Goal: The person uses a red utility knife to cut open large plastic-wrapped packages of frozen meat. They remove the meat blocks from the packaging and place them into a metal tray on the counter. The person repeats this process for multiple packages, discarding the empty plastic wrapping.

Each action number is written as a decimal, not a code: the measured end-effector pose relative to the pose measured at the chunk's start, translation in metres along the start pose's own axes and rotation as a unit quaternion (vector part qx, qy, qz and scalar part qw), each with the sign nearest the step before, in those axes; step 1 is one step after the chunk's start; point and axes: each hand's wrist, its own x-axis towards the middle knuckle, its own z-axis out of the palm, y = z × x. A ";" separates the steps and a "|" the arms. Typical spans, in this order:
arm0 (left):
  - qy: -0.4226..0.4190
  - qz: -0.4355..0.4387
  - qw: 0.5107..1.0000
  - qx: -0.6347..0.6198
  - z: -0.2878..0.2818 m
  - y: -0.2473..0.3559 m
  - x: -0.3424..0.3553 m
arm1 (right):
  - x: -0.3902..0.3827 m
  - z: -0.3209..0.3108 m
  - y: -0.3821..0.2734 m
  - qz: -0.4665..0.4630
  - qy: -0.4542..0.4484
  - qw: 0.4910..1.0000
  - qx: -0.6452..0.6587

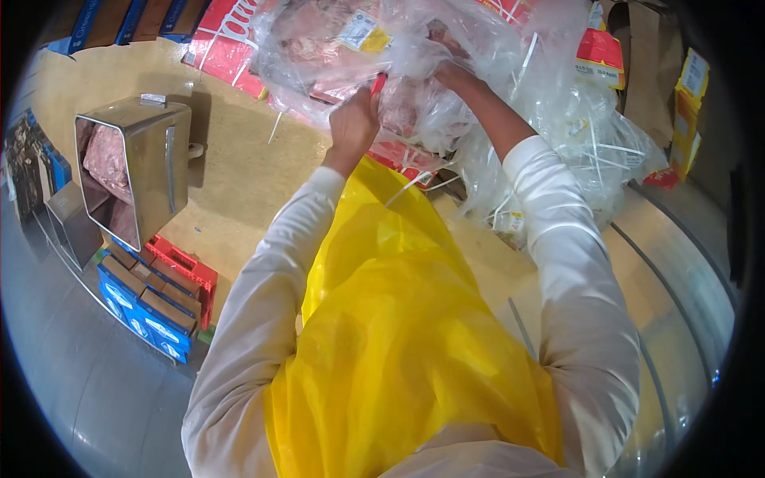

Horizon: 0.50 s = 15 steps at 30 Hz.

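My left hand (355,127) is closed around a small red tool (378,83), whose working end I cannot make out. It is right at the near side of a large clear plastic bag (307,60) of raw meat, which carries a white and yellow label (363,32). Farther right, my right hand (456,78) reaches into the crumpled plastic and grips a fold of it; its fingertips are partly hidden. Pieces of pinkish meat (396,111) show through the film between my hands. Under the bag lies red and white packaging (227,48).
Loose clear plastic with white straps (570,135) heaps on the right, beside yellow cartons (690,111). At left stands a metal bin (155,171) holding meat. Below it are blue boxes (147,315) and a red crate (183,263). A yellow apron (398,342) covers my front.
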 end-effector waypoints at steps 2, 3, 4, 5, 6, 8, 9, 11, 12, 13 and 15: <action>-0.006 -0.033 0.998 0.049 0.005 0.025 0.031 | -0.006 0.005 0.003 0.021 -0.002 1.000 0.003; 0.013 -0.041 0.998 0.054 0.010 0.028 0.047 | -0.005 0.008 0.005 0.034 0.000 0.999 0.007; 0.031 -0.050 0.997 0.059 0.017 0.030 0.063 | -0.003 0.011 0.005 0.050 -0.001 0.999 0.010; 0.046 -0.060 0.995 0.064 0.028 0.030 0.070 | -0.001 0.012 0.006 0.068 -0.008 0.998 0.009; 0.028 -0.053 0.996 0.062 0.045 0.029 0.070 | 0.000 0.013 0.007 0.091 -0.014 0.996 0.007; -0.017 -0.048 0.997 0.057 0.101 0.017 0.038 | -0.016 0.019 0.009 0.171 -0.071 0.982 -0.029; 0.021 -0.005 0.999 -0.025 0.134 0.018 -0.009 | -0.019 0.012 0.016 0.194 -0.042 0.980 0.002; -0.073 0.004 0.994 -0.076 0.148 0.048 -0.090 | -0.048 -0.018 0.043 0.269 0.130 0.925 0.236; -0.213 -0.029 0.976 -0.044 0.138 0.070 -0.128 | -0.071 -0.037 0.060 0.296 0.228 0.840 0.395; -0.335 -0.061 0.940 -0.010 0.134 0.082 -0.137 | -0.084 -0.056 0.069 0.298 0.276 0.756 0.514; -0.311 -0.048 0.949 0.015 0.111 0.086 -0.100 | -0.093 -0.070 0.084 0.302 0.289 0.664 0.620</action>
